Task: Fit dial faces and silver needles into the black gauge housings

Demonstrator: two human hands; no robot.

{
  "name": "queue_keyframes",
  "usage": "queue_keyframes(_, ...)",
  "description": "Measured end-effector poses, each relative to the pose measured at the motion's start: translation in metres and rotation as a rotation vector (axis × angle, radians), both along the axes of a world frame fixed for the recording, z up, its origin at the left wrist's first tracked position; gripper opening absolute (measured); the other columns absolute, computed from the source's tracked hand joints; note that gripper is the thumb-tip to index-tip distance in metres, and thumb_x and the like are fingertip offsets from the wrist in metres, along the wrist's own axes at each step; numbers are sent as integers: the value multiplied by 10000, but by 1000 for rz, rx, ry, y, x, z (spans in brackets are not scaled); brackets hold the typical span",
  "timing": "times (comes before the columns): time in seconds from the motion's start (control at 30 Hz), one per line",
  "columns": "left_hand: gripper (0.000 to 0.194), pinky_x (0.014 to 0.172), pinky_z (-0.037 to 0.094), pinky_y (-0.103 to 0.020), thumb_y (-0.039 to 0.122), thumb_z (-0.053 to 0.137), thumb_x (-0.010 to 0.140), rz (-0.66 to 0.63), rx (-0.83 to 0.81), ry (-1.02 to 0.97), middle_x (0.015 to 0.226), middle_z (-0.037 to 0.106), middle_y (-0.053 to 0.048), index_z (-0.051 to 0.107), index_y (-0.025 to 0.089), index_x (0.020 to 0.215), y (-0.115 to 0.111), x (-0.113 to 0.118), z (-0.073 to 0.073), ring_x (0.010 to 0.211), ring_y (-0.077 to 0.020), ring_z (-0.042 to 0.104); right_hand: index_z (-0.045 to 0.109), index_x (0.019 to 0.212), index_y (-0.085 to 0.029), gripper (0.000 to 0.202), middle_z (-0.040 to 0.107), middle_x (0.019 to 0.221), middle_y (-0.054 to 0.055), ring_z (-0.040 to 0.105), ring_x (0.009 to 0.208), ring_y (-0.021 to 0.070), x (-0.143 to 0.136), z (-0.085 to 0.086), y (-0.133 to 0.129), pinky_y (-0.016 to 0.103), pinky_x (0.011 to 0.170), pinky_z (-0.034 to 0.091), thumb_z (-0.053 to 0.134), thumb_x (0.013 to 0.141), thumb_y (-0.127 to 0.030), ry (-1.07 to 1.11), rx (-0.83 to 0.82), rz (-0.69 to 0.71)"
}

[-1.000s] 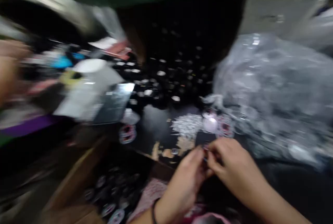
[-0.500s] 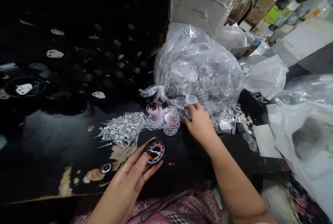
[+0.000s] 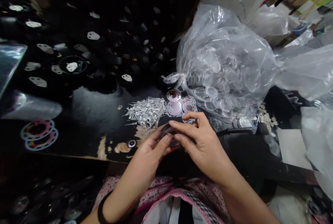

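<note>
My left hand (image 3: 149,152) grips a small round dial gauge (image 3: 170,135) with a dark rim, low over the front of the black bench. From the other side, my right hand (image 3: 201,142) has its thumb and fingers closed at the gauge's top and right edge, on what looks like a clear round cover over the face. Fingers hide most of both pieces. Just beyond the hands lie printed dial discs (image 3: 174,107) and a heap of white pointers (image 3: 147,110). A small metal-and-black ring (image 3: 131,143) rests left of my left hand.
A knotted clear bag (image 3: 226,60) full of clear round covers stands behind. Dark housings with white plates (image 3: 93,35) fill the back left. Two printed discs (image 3: 40,135) lie far left. A black-handled tool (image 3: 235,130) and a white card (image 3: 292,149) are at right.
My right hand has come back from the clear covers by the bag to the gauge in my left hand. The view has swung left, showing more of the bench there.
</note>
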State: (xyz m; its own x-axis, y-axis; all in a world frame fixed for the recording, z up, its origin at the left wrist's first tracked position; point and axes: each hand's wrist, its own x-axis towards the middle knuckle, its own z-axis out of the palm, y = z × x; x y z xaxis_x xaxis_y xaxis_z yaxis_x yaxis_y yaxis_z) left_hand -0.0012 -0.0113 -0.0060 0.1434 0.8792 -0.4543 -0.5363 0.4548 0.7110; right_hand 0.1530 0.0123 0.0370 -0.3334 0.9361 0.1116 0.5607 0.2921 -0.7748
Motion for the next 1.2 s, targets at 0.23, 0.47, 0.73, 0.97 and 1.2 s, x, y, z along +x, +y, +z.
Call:
queue_keyframes(0.23, 461, 1115, 442, -361, 425, 681, 885, -188, 241, 328, 1411, 648, -34, 644, 290, 1324, -10, 2, 3, 1332, -247, 563, 549, 759, -195, 415, 560, 698, -3, 529, 686, 144, -13, 1, 7, 302, 695, 414, 336, 1060, -386, -109, 107, -140)
queue_keyframes(0.47, 459, 1119, 435, -403, 411, 698, 863, -139, 151, 321, 1392, 660, -51, 661, 278, 1301, -10, -1, 4, 1331, -291, 562, 560, 828, -214, 340, 614, 797, -2, 586, 763, 137, -15, -2, 15, 261, 724, 433, 397, 1037, -427, 63, -70, -69)
queue_keyframes(0.73, 422, 1089, 455, -326, 371, 671, 887, -197, 183, 300, 1335, 699, -26, 657, 283, 1299, -13, 1, 10, 1281, -240, 607, 453, 712, -220, 382, 480, 664, -18, 484, 618, 124, -19, -13, 9, 264, 641, 379, 327, 1049, -349, 39, 61, -141)
queue_keyframes(0.97, 385, 965, 522, -282, 388, 655, 892, -203, 261, 600, 1220, 756, -20, 665, 271, 1258, -16, -6, 4, 1152, -234, 687, 489, 734, -213, 424, 560, 703, -8, 517, 672, 130, -20, -6, 8, 282, 680, 365, 328, 1063, -426, -121, 83, -76)
queue_keyframes(1.2, 388, 926, 536, -320, 345, 646, 887, -278, 467, 788, 1194, 762, -29, 671, 277, 1269, -15, -8, 9, 1025, -258, 727, 402, 637, -213, 488, 474, 608, -19, 398, 571, 117, -23, -9, 2, 311, 653, 312, 259, 1074, -378, -134, 251, -118)
